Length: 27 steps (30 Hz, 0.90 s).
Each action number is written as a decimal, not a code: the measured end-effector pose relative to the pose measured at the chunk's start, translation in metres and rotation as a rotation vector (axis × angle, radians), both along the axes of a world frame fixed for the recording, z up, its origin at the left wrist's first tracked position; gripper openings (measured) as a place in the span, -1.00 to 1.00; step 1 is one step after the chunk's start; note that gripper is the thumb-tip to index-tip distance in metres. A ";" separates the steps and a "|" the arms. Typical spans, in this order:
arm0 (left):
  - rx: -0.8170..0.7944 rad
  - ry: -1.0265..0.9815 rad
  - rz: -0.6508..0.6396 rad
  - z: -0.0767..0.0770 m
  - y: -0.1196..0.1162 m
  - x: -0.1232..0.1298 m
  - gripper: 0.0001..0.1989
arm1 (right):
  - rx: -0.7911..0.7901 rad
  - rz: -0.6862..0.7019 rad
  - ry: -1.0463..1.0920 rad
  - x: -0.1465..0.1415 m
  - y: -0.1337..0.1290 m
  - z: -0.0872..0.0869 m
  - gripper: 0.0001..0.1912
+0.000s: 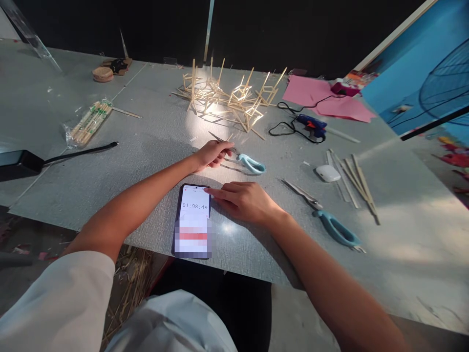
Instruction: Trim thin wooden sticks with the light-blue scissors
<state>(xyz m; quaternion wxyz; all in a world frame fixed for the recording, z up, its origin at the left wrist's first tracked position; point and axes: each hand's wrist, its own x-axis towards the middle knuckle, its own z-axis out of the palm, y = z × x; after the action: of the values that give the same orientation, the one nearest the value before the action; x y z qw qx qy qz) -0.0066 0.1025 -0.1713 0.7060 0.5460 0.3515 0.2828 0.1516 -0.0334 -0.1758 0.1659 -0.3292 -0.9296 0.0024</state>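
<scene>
My left hand (214, 155) is closed above the table, its fingers curled by the blades of blue-handled scissors (252, 164); a thin stick end shows at its fingertips, though what it grips is partly hidden. My right hand (240, 199) has its index finger stretched to the upper right of a phone (194, 208). The phone lies face up near the table's front edge, showing 01:08:49, with its lower screen blurred out. Beyond the hands stand several small stick frames (240, 98).
A second pair of scissors (335, 227), a white mouse-like object (328, 173) and loose sticks (361, 186) lie right. Behind them are a glue gun (311, 124) with a black cord and pink sheets (308, 92). Packaged sticks (91, 122) and a black device (20, 165) lie left.
</scene>
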 end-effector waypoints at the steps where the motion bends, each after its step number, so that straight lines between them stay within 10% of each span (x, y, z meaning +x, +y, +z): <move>1: -0.002 0.004 0.001 0.000 0.000 0.000 -0.66 | -0.001 0.002 -0.001 0.000 0.000 0.000 -0.58; 17: -0.014 -0.003 0.006 0.001 -0.001 0.000 -0.66 | 0.059 -0.030 0.004 0.001 0.001 -0.001 -0.57; 23: -0.019 -0.021 0.012 0.000 0.000 0.001 -0.66 | 0.305 -0.478 0.128 0.014 0.015 0.000 -0.49; 27: -0.042 0.004 -0.003 0.002 -0.002 0.001 -0.65 | 0.185 -0.590 0.110 0.029 0.027 -0.010 -0.29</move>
<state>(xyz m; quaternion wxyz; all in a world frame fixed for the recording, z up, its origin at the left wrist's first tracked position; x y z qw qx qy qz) -0.0054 0.1009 -0.1697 0.7170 0.5321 0.3582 0.2731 0.1809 -0.0059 -0.1855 0.2385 -0.5678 -0.7797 -0.1129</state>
